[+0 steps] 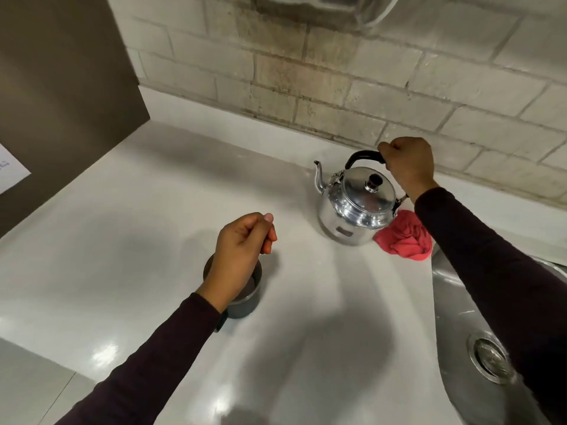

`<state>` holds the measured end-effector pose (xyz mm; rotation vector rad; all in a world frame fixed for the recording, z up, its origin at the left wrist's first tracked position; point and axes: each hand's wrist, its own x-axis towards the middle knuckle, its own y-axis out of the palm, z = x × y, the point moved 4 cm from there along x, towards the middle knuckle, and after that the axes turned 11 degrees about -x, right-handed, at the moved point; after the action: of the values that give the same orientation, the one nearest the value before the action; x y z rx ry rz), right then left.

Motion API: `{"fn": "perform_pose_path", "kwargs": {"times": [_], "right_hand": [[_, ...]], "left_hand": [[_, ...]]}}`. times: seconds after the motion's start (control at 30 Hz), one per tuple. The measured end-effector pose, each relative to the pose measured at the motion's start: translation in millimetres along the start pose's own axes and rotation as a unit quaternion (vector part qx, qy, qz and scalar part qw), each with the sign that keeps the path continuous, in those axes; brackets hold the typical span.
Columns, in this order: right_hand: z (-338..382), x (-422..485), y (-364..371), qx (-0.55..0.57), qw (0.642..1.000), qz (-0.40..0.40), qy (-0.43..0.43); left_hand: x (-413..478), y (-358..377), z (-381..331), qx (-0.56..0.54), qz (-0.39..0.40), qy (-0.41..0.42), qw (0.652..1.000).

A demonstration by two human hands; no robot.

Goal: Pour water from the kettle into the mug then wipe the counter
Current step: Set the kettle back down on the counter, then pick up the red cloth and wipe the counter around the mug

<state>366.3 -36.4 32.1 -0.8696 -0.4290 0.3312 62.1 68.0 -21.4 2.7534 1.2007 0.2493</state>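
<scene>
A shiny steel kettle [356, 207] with a black lid knob stands on the white counter [138, 210] near the back wall, spout pointing left. My right hand [409, 167] is closed around its black handle. A crumpled red cloth [405, 236] lies on the counter just right of the kettle. A dark grey mug [247, 302] stands nearer to me at centre left. My left hand [241, 253] hovers over the mug and hides most of its opening, fingers curled with nothing in them.
A steel sink [466, 326] with a round drain [491, 360] fills the lower right. A tiled wall [337, 81] backs the counter. A brown panel [61, 87] rises at the left.
</scene>
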Motion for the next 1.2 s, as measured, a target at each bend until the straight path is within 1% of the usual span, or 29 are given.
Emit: {"fn": "perform_pose_path", "kwargs": {"times": [0.27,0.37,0.5,0.67,0.73,0.8,0.87,0.93,1.07,1.13,1.2], "right_hand": [[-8.6,31.0,43.5,-0.048,0.998,0.036,0.004],[-11.8,37.5,49.8,-0.042,0.999,0.021,-0.005],[-15.5,47.4,51.0,-0.035,0.998,0.015,-0.056],[-19.3,64.2,54.6,-0.022,0.999,0.005,-0.032],[-17.6,63.7,52.6,-0.048,0.998,-0.018,-0.046],[-14.9,53.1,40.6,-0.071,0.993,-0.068,-0.069],[-15.0,30.5,26.2,-0.060,0.988,-0.112,-0.085],[-20.8,-5.1,15.2,-0.010,0.992,-0.108,-0.067],[-66.6,-96.3,-2.3,0.072,0.993,-0.090,0.028],[-92.0,-134.5,-9.6,0.078,0.990,-0.090,0.074],[-119.1,-168.8,-19.7,0.062,0.986,-0.087,0.127]], "left_hand": [[6.4,0.6,4.6,0.017,-0.021,-0.012,1.000],[8.3,1.0,4.6,0.024,-0.023,-0.014,0.999],[9.2,7.0,2.6,0.024,-0.026,-0.021,0.999],[4.6,24.2,0.4,0.026,0.003,-0.024,0.999],[2.8,29.5,-0.7,0.025,0.020,-0.025,0.999],[1.7,32.7,-1.2,0.024,0.037,-0.025,0.999],[1.6,36.0,0.1,0.025,0.052,-0.029,0.998],[3.5,41.1,4.3,0.022,0.064,-0.038,0.997],[5.5,77.3,28.7,0.024,0.129,-0.087,0.988],[5.4,104.5,45.9,0.039,0.169,-0.116,0.978],[4.6,142.1,65.6,0.080,0.213,-0.137,0.964]]}}
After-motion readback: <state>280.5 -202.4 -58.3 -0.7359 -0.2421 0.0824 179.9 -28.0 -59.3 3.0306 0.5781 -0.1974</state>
